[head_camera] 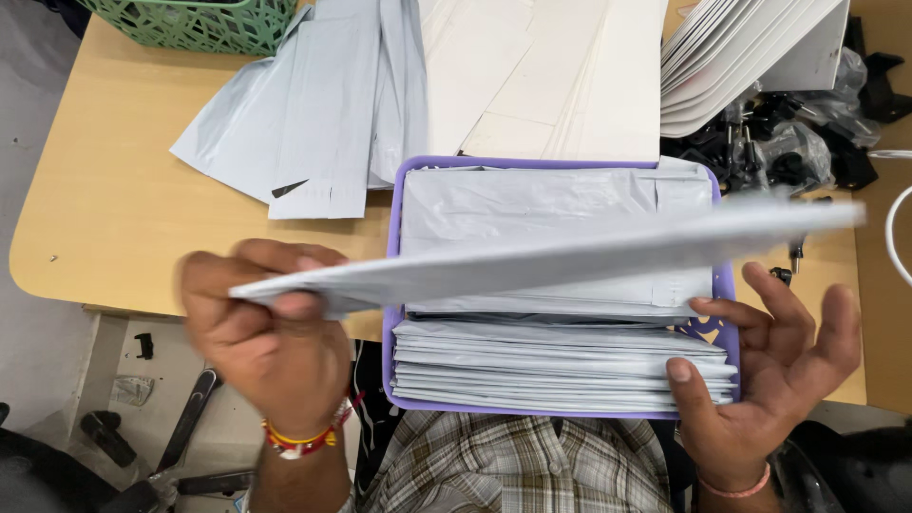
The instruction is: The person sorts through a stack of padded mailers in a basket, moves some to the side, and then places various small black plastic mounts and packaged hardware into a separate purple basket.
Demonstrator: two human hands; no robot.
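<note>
My left hand [271, 337] pinches one end of a flat grey plastic mailer bag [570, 249], held level and blurred across the view above a purple basket [392, 285]. The basket is packed with a stack of similar grey mailer bags [560, 366]. My right hand [765, 366] is open at the basket's right side, with thumb and fingertips resting on the edge of the stack.
Loose grey mailers [313, 114] and white card envelopes [541, 76] lie on the wooden table [104, 190] behind the basket. A green mesh basket [190, 24] stands at the back left. Stacked white sheets [741, 57] and bagged black parts [798, 142] sit at the back right.
</note>
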